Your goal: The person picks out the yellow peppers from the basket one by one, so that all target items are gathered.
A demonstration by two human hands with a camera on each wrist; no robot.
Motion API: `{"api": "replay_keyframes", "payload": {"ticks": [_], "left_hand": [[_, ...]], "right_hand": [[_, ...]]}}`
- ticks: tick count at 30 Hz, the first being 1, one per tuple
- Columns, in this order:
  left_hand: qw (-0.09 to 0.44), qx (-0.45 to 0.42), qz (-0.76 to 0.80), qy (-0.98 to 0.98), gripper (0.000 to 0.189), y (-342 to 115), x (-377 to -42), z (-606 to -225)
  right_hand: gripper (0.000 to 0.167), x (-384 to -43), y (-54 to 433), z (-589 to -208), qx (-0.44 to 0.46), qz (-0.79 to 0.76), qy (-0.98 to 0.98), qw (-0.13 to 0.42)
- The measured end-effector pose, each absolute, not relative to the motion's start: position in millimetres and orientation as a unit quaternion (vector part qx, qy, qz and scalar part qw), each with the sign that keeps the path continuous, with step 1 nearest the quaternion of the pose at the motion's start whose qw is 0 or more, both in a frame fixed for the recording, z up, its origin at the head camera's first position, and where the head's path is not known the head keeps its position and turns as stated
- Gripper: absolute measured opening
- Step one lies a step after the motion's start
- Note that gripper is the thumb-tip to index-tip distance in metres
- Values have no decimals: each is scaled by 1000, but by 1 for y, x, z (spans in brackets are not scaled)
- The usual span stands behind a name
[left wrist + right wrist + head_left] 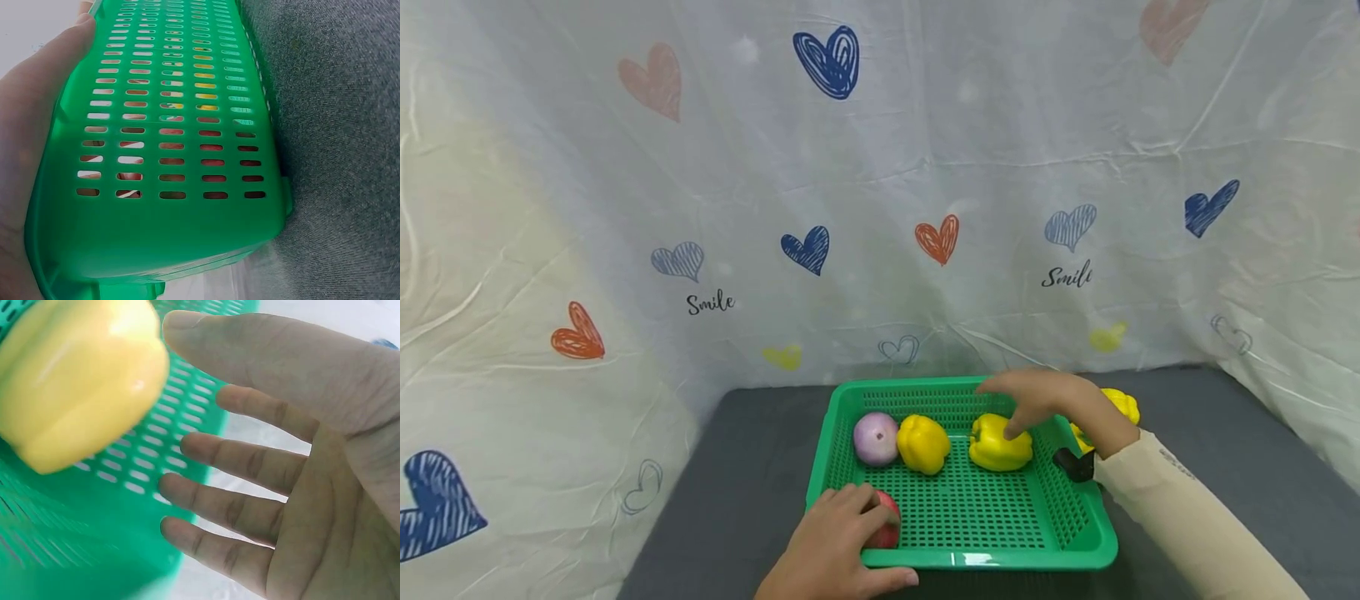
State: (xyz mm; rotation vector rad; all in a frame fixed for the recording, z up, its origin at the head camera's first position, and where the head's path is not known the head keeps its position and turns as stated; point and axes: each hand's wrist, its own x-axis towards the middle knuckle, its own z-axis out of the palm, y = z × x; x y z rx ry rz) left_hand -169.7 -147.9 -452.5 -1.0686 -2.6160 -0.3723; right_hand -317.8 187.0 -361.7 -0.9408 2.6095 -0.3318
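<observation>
My left hand [842,537] grips the front left corner of a green basket [1000,560], thumb outside the rim and fingers inside. Those fingers lie over a round red fruit or vegetable [887,537], mostly hidden. In the left wrist view the thumb [53,59] runs along the rim. My right hand [1037,396] is over the basket's right back part, its fingers spread and holding nothing. Just beside its thumb sits a yellow bell pepper [75,381] on the basket floor. Another yellow bell pepper [923,445] and a purple onion [876,439] sit side by side at the back left.
Beyond the basket's right side, more yellow bell pepper [1120,404] shows on the dark grey table [737,475], partly behind the right forearm. A pale curtain [865,167] printed with hearts hangs behind the table and at its sides.
</observation>
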Motion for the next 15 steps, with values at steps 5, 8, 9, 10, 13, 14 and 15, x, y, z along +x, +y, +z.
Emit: {"api": "replay_keyframes", "payload": {"ticks": [5, 8, 9, 10, 13, 14, 15], "left_hand": [[142, -369, -131, -909, 50, -147, -170, -452], [143, -368, -128, -910, 51, -147, -169, -452], [144, -367, -127, -910, 52, -147, -169, -452], [145, -366, -127, -910, 52, -147, -169, -452], [146, -365, -128, -911, 52, -147, -169, -452], [146, -365, -128, -910, 52, -147, -168, -453], [146, -366, -129, -910, 52, -147, -168, -453]], "right_hand": [[72, -321, 177, -369, -337, -108, 915, 195], [73, -323, 173, -373, -334, -97, 916, 202], [73, -323, 172, -375, -332, -93, 916, 204], [73, -323, 170, -377, -330, -90, 917, 207], [75, -324, 166, -383, -326, -75, 916, 223], [75, -324, 165, -386, -328, -70, 914, 228], [75, -325, 164, -388, -326, -65, 913, 235]]}}
